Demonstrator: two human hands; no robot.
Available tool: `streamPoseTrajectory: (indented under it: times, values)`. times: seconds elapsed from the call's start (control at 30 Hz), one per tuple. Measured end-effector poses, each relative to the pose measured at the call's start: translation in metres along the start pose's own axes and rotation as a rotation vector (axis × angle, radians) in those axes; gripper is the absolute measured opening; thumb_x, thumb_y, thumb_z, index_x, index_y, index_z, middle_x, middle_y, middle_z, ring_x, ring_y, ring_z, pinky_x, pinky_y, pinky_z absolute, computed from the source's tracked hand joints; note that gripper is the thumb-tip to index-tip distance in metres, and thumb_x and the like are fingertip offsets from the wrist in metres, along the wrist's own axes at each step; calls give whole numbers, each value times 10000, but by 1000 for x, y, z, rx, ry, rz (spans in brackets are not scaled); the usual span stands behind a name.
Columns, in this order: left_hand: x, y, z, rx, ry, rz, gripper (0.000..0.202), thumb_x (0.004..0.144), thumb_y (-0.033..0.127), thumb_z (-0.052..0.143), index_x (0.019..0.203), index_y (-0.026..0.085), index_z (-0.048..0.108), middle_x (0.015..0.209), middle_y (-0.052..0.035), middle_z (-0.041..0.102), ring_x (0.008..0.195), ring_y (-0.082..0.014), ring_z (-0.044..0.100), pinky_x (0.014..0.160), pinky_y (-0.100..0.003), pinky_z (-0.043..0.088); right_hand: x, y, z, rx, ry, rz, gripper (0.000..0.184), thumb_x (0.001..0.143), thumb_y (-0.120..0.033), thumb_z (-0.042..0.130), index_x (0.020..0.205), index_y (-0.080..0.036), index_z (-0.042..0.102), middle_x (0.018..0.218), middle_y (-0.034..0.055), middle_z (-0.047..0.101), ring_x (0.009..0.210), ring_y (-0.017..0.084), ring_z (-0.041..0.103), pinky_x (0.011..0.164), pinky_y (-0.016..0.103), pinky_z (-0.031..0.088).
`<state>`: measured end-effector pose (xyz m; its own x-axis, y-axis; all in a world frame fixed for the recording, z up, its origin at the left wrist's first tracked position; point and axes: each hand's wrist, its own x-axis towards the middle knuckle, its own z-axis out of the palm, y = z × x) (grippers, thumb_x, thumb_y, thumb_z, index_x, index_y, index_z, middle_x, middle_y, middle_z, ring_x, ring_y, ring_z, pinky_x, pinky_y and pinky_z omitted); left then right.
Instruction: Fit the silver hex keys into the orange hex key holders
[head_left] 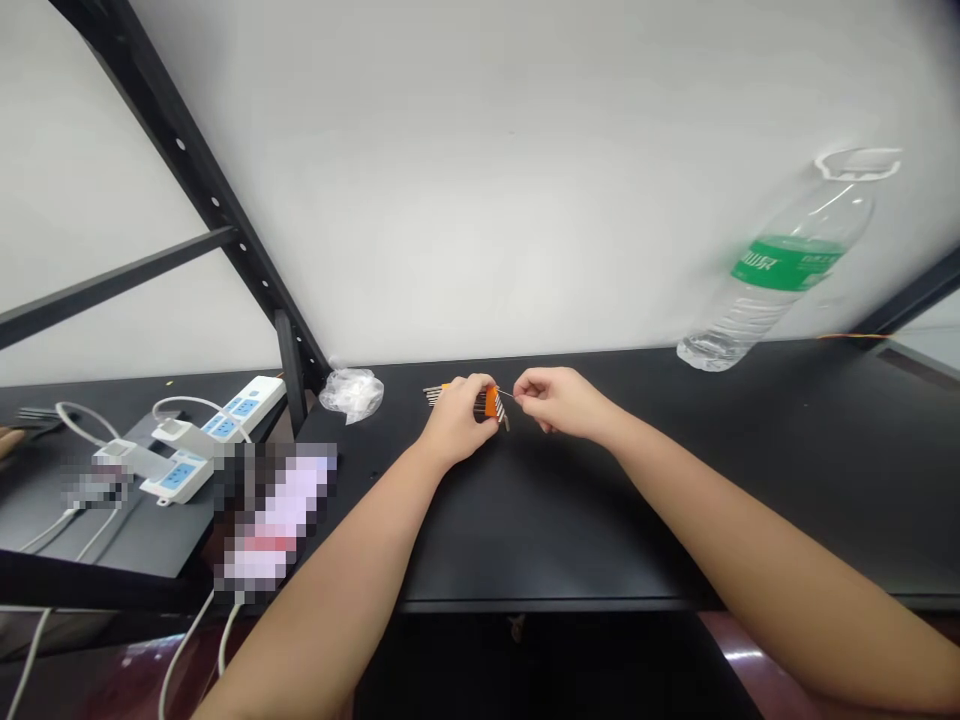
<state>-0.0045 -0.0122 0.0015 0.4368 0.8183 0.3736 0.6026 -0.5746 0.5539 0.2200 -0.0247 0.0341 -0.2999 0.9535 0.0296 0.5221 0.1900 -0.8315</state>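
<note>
My left hand (459, 418) is closed around an orange holder (491, 402) with several silver hex keys. Their long ends (432, 394) stick out to the left of the fingers, and short bent ends (502, 410) show on the right. Part of the holder is hidden under the hand. Just to its right, my right hand (561, 402) pinches a thin metal hex key (505, 393) between thumb and forefinger. The key's far end reaches the holder's right edge; whether it sits in a slot is too small to tell. Both hands are over the black tabletop (555, 530).
A crumpled clear plastic bag (352, 394) lies left of my hands. A large bottle with a green label (787, 264) stands back right, against the wall. On the left are a white power strip (251, 402) with plugs and cables, a blurred-out phone-like screen (281, 515), and a black metal frame (217, 200).
</note>
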Motion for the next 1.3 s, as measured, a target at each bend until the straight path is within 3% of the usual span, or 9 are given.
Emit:
streamPoseTrajectory:
  times: [0.47,0.57,0.73,0.87,0.97,1.07,1.17,1.3]
  values:
    - [-1,3,0,60,-20,-5,467,747,177,728,1183,274,592,1084,-46,658,1036,-254,619,947,-405,515,0,4,-4,13,-11,40,105,812,-244,621,872,-207,699,640,-4,655,500,127,581,470,233,451]
    - [-2,5,-1,87,-36,29,442,758,208,738,1173,273,603,1049,-45,663,1023,-261,619,940,-417,508,3,5,-2,194,-8,73,140,832,-315,690,885,-186,700,587,-4,607,487,127,555,462,242,457]
    - [-2,10,0,92,-29,40,396,776,261,751,1150,271,624,1001,-38,683,1003,-266,636,961,-433,494,11,8,18,644,27,133,373,756,-461,851,836,-165,639,684,4,607,489,80,500,421,215,399]
    - [-1,11,0,117,-8,-2,350,773,271,752,1101,264,631,957,-33,691,986,-266,649,944,-428,493,14,10,40,770,103,178,450,739,-522,870,795,-179,584,616,-39,507,444,49,395,372,191,284]
    - [-1,10,0,133,15,-31,324,759,273,758,1050,253,617,930,-23,693,948,-254,659,929,-420,492,12,8,46,744,148,169,440,763,-554,841,834,-179,622,587,-48,468,431,56,376,365,198,253]
    - [-1,9,-1,137,28,-53,321,753,250,749,1039,256,604,940,-16,705,932,-246,666,915,-408,495,8,5,44,732,92,164,398,800,-534,807,887,-166,683,622,-33,480,439,57,370,380,213,245]
    - [-1,7,-1,148,43,-72,319,757,250,744,1042,257,600,947,-16,707,922,-248,668,907,-412,499,4,4,38,628,37,149,376,855,-490,740,1051,-170,750,640,-21,501,447,66,351,395,226,235]
    - [-1,4,-2,163,53,-74,269,779,295,740,1000,248,593,942,-27,696,925,-256,661,894,-426,503,3,8,33,184,-3,-13,423,912,-397,652,1307,-274,736,820,34,669,647,142,562,574,262,453]
